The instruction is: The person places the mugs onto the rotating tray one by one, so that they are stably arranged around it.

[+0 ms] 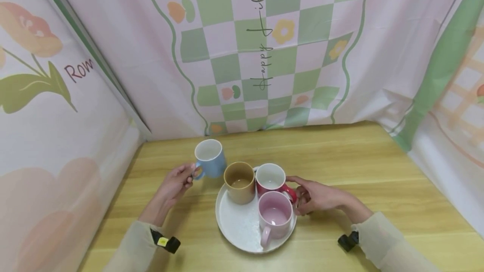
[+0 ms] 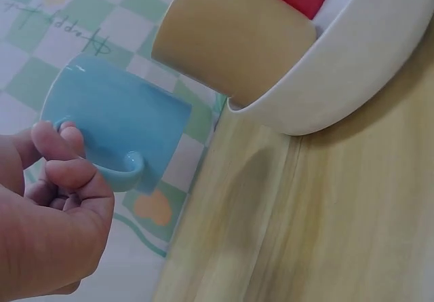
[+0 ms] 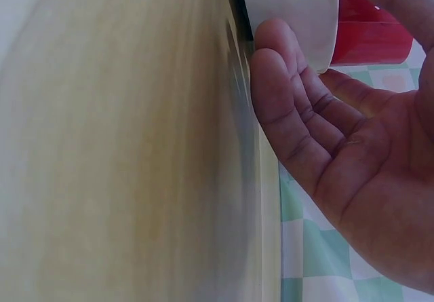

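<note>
My left hand (image 1: 175, 184) pinches the handle of a light blue mug (image 1: 213, 166), left of the tray. In the left wrist view this mug (image 2: 129, 122) is tilted and off the wooden table. A round white tray (image 1: 237, 226) carries a tan mug (image 1: 242, 192), a red mug (image 1: 270, 178) with white inside, and a pink mug (image 1: 279, 225) with its handle toward me. My right hand (image 1: 321, 196) is at the tray's right side, by the red mug's handle. Its fingers (image 3: 274, 88) lie along the tray's outer wall in the right wrist view.
The wooden table (image 1: 340, 150) reaches back to a hanging cloth (image 1: 280, 58) with green checks. Printed cloths also hang at the left (image 1: 49, 137) and right. A small black device (image 1: 166, 241) is strapped on each wrist.
</note>
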